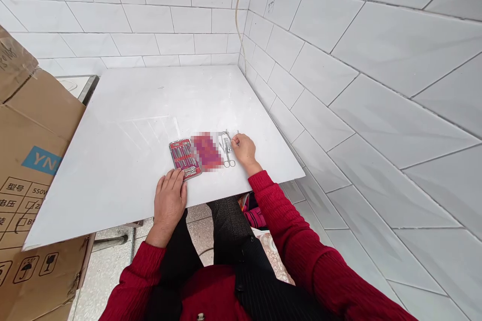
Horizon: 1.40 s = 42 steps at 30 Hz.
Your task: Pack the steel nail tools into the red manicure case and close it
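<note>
A manicure set case (184, 158) lies unfolded on the white table, its red lining holding several slim metal tools and a nail clipper. My left hand (171, 198) lies flat at the near left corner of the case, fingers stretched out and fingertips touching its edge. The other half of the case (207, 152) is blurred by pixels. Right of it, small scissors (228, 160) and a nail clipper (227, 144) lie on the tabletop. My right hand (244, 151) is closed in a pinch just beside them. Whatever its fingertips hold is too small to make out.
The white tabletop (124, 160) reaches a tiled wall (158, 20) at the back and another on the right. A large cardboard box (41, 125) stands along the left side. A pale cable (237, 10) hangs in the corner. Pink items (255, 216) show below the table's front edge.
</note>
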Available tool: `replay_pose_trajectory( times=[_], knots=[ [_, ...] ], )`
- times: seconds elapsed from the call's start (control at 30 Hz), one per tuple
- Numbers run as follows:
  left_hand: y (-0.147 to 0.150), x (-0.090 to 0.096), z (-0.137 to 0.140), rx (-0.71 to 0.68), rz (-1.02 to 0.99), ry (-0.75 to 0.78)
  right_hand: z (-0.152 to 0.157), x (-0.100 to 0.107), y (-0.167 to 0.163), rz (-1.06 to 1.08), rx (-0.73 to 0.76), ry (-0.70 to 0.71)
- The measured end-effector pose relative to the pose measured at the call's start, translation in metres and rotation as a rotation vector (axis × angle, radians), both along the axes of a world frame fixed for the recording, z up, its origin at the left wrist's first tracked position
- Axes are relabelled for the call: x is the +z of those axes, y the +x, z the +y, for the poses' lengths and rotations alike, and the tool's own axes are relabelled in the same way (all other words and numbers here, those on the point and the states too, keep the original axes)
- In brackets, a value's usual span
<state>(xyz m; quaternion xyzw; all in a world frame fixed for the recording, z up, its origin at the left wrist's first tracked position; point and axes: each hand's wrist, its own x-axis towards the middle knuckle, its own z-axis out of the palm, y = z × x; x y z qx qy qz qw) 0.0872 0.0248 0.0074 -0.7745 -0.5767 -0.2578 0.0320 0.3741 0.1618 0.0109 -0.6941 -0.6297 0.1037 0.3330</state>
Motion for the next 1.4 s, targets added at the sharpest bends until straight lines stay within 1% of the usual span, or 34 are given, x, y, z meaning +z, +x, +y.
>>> replay_pose_trajectory(
  times=[0.17,0.33,0.53,0.67,0.73,0.8,0.9,1.0,1.1,1.2,1.3,1.4],
  knots=[
    [0.000,0.001,0.000,-0.006,-0.002,0.001,-0.001,0.002,-0.001,-0.020,-0.008,-0.033],
    [0.001,0.002,-0.001,-0.005,-0.013,-0.015,-0.001,0.000,0.000,0.004,-0.005,0.001],
    [0.000,0.001,0.000,-0.012,-0.019,-0.006,0.000,-0.001,0.003,0.147,-0.016,0.019],
    [0.000,0.002,0.001,-0.021,-0.035,0.003,-0.004,0.001,0.006,0.258,-0.032,0.108],
    [-0.001,0.003,0.001,-0.026,-0.038,0.005,-0.010,0.002,0.006,0.242,-0.015,0.120],
    [-0.001,0.003,0.001,-0.033,-0.039,0.006,-0.018,0.002,0.005,0.195,0.025,0.086],
    [-0.001,0.003,0.001,-0.040,-0.040,0.008,-0.030,0.001,0.003,0.096,0.126,0.022],
    [-0.001,0.002,0.002,-0.040,-0.040,0.015,-0.041,-0.001,-0.001,-0.025,0.210,0.010],
    [-0.002,0.002,0.002,-0.037,-0.045,0.019,-0.048,-0.003,-0.003,-0.091,0.222,0.027],
    [-0.003,0.001,0.002,-0.040,-0.048,0.016,-0.051,-0.005,-0.002,-0.045,0.231,0.043],
    [-0.003,0.002,0.002,-0.044,-0.052,0.010,-0.050,-0.006,0.003,0.096,0.176,0.072],
    [-0.004,0.004,0.001,-0.040,-0.051,0.009,-0.046,-0.004,0.009,0.158,0.037,0.079]
  ],
)
